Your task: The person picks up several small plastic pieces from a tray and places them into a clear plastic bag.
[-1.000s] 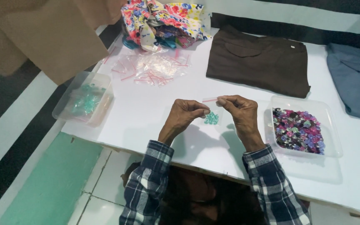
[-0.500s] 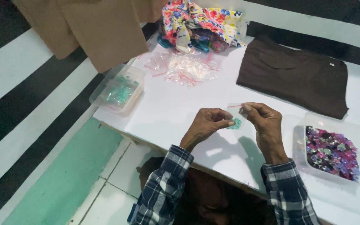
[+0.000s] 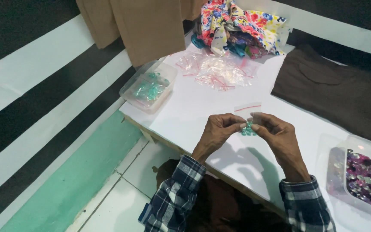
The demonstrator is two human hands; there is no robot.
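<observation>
Both hands' grip, left hand [image 3: 218, 129] and right hand [image 3: 275, 134], pinching small clear red-striped bag [image 3: 248, 116] of teal beads [image 3: 248, 129].

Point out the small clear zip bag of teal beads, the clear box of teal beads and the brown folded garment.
small clear zip bag [image 3: 248, 115]: head view, upper part below its red strip.
clear box of teal beads [image 3: 149, 87]: head view, its middle.
brown folded garment [image 3: 340, 92]: head view, middle of the cloth.

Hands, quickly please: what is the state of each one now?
Left hand: fingers closed, pinching the small clear zip bag of teal beads.
Right hand: closed, pinching the same bag.
</observation>
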